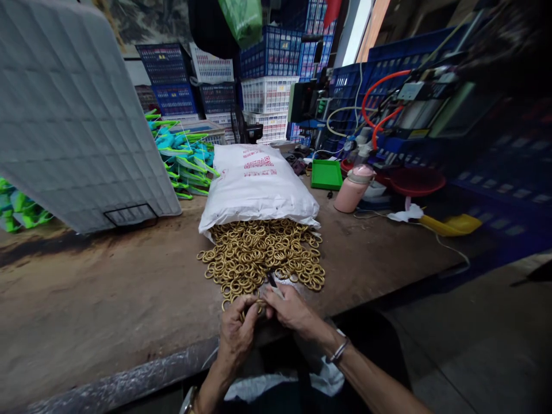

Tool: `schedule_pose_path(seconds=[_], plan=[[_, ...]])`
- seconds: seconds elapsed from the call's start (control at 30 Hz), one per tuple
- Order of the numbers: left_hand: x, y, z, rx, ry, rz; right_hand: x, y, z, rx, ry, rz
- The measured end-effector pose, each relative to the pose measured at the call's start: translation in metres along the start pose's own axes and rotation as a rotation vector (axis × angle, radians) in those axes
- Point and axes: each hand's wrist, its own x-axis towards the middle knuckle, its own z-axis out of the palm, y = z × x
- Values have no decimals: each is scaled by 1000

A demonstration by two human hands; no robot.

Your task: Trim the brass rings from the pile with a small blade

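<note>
A heap of brass-coloured rings (254, 256) spills out of the mouth of a white sack (263, 192) with red print. At the near edge of the heap, my left hand (236, 329) pinches a ring (259, 307) between thumb and fingers. Close beside it on the right, my right hand (295, 312) is closed around a thin tool (273, 282) with a dark end and a pale shaft; its exact kind is unclear. The right fingertips come up to the ring, partly hiding it.
A pale padded panel (86, 115) stands at left, with blue-green hangers (185, 158) behind. A green tray (326, 174), pink bottle (354, 188), red bowl (417, 180) and yellow scoop (451, 224) lie to the right. Stacked crates (269, 95) fill the back. The table's front edge (129, 374) is plastic-wrapped.
</note>
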Motion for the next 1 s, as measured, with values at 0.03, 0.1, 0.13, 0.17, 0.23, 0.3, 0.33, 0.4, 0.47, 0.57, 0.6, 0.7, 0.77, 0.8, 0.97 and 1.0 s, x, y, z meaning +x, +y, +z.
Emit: schedule_pose_path(seconds=[0.03,0.1,0.13,0.17,0.23,0.3,0.33,0.4,0.47,0.57,0.6,0.7,0.77,0.8,0.97,1.0], plan=[[0,2,1,-5,-1,3,1,1,0,-61,26,-50],[1,4,3,-23,-17,1,4,4,0,-135,60,-103],[1,5,4,-38,-30,-7,5,4,0,-149,69,-107],[1,6,6,-59,-44,-30,6,5,0,-156,76,-105],[0,5,8,-122,-81,-145,8,5,0,-173,93,-101],[0,3,9,-201,-135,-311,8,6,0,-199,100,-100],[0,2,9,-240,-167,-383,8,6,0,-209,94,-101],[0,0,9,-300,-225,-450,7,7,-1,-210,66,-108],[-1,0,8,-340,-251,-445,5,7,-1,-188,44,-118],[-3,3,7,-377,-243,-431,4,6,-2,-128,9,-120],[-3,4,7,-390,-238,-430,4,6,-2,-120,5,-113],[-5,7,8,-409,-217,-426,3,5,-3,-204,70,-114],[-5,7,8,-402,-186,-425,0,5,-4,-358,129,-159],[-5,5,8,-395,-174,-426,-1,5,-4,-453,135,-187],[-4,-1,10,-323,-126,-423,-8,12,-2,-873,67,-282],[-4,-1,11,-304,-116,-416,-9,13,-2,-919,69,-293]])
